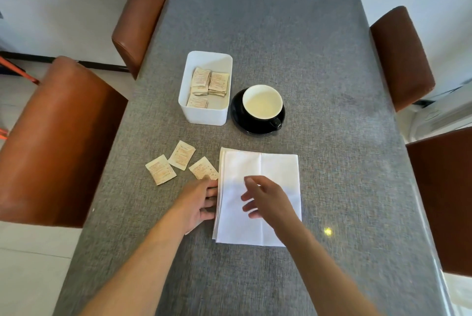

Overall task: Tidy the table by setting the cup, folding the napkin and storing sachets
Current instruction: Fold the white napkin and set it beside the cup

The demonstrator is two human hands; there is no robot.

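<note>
Beside white napkin, sachets' print unreadable.

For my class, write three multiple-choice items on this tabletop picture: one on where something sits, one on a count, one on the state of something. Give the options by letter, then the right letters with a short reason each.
1. Where is the cup?
A. on the black saucer
B. inside the white box
C. on the napkin

2. How many sachets lie loose on the table?
A. one
B. three
C. six

3. What is the state of the napkin?
A. crumpled into a ball
B. rolled into a tube
C. lying flat in folded layers

Answers:
1 A, the cup stands on the saucer, right of the box.
2 B, three loose sachets lie left of the napkin; others are already in the box.
3 C, stacked edges show along its left side, by the left hand; the right hand is above it.
</note>
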